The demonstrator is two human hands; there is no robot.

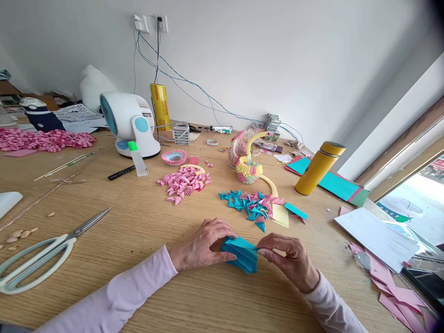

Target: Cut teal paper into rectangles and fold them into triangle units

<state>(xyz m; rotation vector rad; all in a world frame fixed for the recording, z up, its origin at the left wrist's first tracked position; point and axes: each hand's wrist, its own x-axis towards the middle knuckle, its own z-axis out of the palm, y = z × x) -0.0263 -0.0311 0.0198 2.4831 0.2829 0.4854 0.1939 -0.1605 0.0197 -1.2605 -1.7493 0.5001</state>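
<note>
Pale lilac sleeves (114, 296) come in from the bottom edge and meet over a teal paper stack (243, 254), which lies low on the wooden table (156, 217), just in front of the person and between both hands. The left hand (203, 243) is closed around the stack's left end, fingers curled over the top and thumb tucked under or behind it. The right hand (289, 259) pinches the right edge between thumb and forefinger. The sheets fan slightly at the lower corner.

Handling this well seems to call for squaring that fanned corner against the table first. One hand should clamp firmly while the other works, since thin slips slide easily over one another. Pressure spread along the whole edge, not at one point, should stop the layers creeping.

Just beyond the hands sits a mixed heap of teal and pink folded triangles (253, 203), with a yellow slip (280, 215) at its right side. Farther back lies a pile of pink triangles (183, 180), and beside it a striped paper model (246, 157). A yellow flask (319, 167) stands to the right. Scissors (38, 256) lie well apart at the left, and a white fan (128, 122) stands behind them.
</note>
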